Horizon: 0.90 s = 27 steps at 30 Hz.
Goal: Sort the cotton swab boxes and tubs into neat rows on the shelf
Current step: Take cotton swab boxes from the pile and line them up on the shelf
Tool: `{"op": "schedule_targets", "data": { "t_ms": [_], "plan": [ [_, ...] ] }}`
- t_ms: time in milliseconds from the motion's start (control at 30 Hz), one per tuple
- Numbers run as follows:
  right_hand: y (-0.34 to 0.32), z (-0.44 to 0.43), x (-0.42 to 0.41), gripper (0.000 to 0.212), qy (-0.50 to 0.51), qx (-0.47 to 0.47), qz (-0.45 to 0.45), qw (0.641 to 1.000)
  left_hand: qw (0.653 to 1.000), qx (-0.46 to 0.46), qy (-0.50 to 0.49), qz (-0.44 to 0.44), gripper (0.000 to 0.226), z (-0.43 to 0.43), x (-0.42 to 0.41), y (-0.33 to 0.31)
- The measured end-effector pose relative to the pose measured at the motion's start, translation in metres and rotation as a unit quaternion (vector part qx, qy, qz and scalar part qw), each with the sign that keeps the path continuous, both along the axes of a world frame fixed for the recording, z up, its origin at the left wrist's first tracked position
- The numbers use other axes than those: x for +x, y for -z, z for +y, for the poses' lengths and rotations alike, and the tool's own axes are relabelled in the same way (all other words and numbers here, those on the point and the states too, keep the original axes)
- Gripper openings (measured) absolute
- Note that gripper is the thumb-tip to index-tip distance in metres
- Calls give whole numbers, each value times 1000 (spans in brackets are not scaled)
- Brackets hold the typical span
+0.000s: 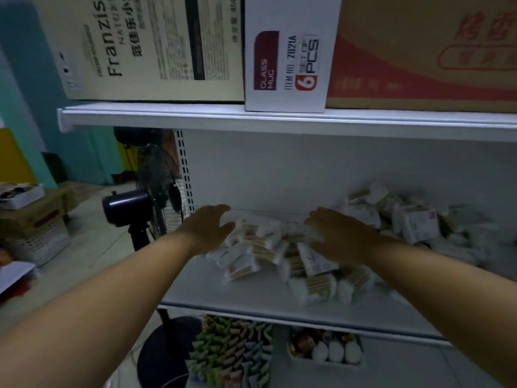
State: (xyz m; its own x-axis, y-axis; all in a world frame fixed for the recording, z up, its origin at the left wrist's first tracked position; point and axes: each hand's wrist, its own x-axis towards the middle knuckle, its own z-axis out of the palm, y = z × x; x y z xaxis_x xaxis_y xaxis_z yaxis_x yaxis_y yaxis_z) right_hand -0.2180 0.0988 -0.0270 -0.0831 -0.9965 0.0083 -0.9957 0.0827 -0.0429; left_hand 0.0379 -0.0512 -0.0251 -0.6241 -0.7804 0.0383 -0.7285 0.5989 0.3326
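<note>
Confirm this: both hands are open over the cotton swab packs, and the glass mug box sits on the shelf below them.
Not quite: the head view shows the glass mug box on the shelf above the cotton swab packs, not below. The rest stands.

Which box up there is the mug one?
Look along the white metal top shelf. Between a wide cream carton and a brown-and-red carton stands a narrow white cardboard box. Only it carries a dark red GLASS MUG label.

Motion-blurred swab packs [321, 287]; labels illegible.
</note>
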Motion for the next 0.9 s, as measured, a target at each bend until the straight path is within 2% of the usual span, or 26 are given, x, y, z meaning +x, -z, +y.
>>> {"op": "schedule_targets", "data": {
  "t_ms": [100, 200, 233, 300, 400, 467, 533, 700, 767, 833, 900],
  "plan": [
    [-2, -11, 8, 59, 16, -41, -29, 999, 994, 52, -8, 91, 48, -16, -8, 5],
    [10, -21, 10, 60, 13, -27, -34, 999, 981, 113, -50, 150, 22, -30, -22, 5],
    [12, -25, 8, 61, 9, -13, -26, 1000, 980, 117, -55, 150, 21, -34, -27, 4],
    [11, -36, 5, 62, 15, 1, -18, 1000, 982, 126, -62, 127, 38, -37, -34, 3],
    [-1, -55, 4, 61, 38, -30, -22, 999, 989, 122, -63, 52, 61, -37, -40, -3],
    [-6, -63, 5, 60, 43, -38, -31, 998, 987, 146, -66, 13, 59, -38, -42, -9],
    [-9, -66, 8, 64, 34, -35, -47, 998, 977, 200, -71, 14, 56, -41, -45, -9],
    [-12, -66, 23, 91, 20, -59, -136, 989, 912, 365, -83, 171, 27, -46, -45, -1],
    [-10, -64, 31, 88, 37, -64, -149, 986, 877, 406, -67, 248, 18, -49, -41, -3],
    [-6, -65, 39, 80, 69, -55, -113, 990, 845, 413, -43, 338, 16, -56, -35, -4],
    [-1, -66, 46, 76, 108, -50, -97, 988, 795, 433, -22, 425, 16, -61, -26, -3]
  ]
}}
